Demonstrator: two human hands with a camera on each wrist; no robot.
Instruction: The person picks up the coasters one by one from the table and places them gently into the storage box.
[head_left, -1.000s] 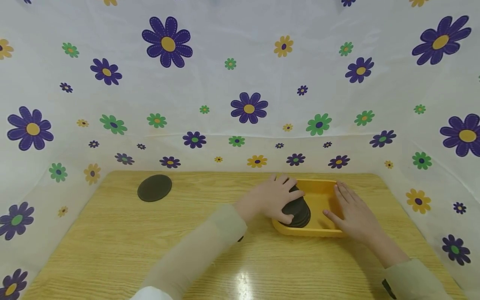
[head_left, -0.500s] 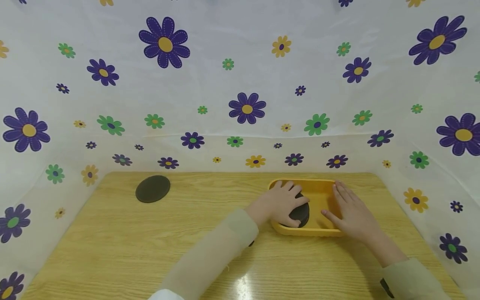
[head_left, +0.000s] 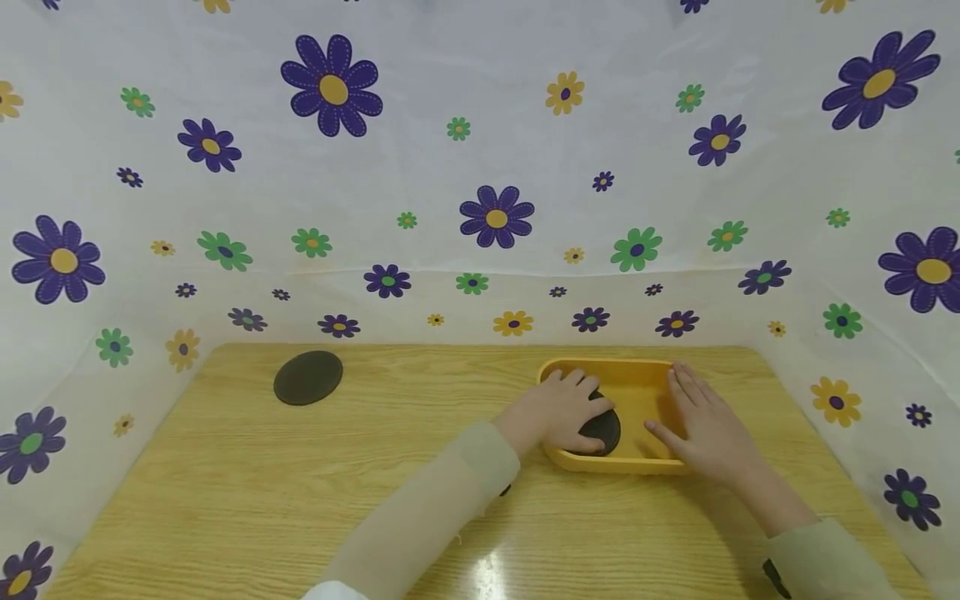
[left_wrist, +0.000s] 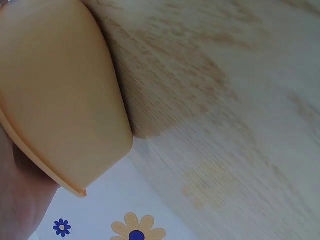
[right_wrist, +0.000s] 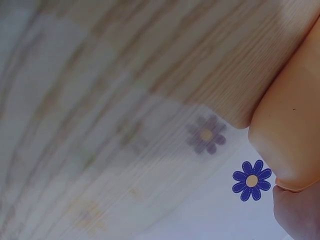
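My left hand (head_left: 564, 410) is inside the left end of a yellow rectangular tray (head_left: 626, 467), its bent fingers and thumb around a stack of black round coasters (head_left: 606, 427). The palm covers much of the stack. Along the tray's right side lies my right hand (head_left: 711, 429), fingers straight on the rim and thumb over the inside. Another black coaster (head_left: 308, 377) lies flat at the back left of the table. In the left wrist view the tray's outer wall (left_wrist: 60, 95) fills the upper left; the right wrist view catches its other end (right_wrist: 290, 115).
The wooden table (head_left: 420, 467) extends left and in front of the tray. A white flower-printed sheet (head_left: 420, 167) encloses the back and both sides, close behind the tray and the lone coaster.
My left hand has moved slightly right and lowered the tilted coaster stack from over the tray's left rim into its left end. The right hand stays at the tray's right side.
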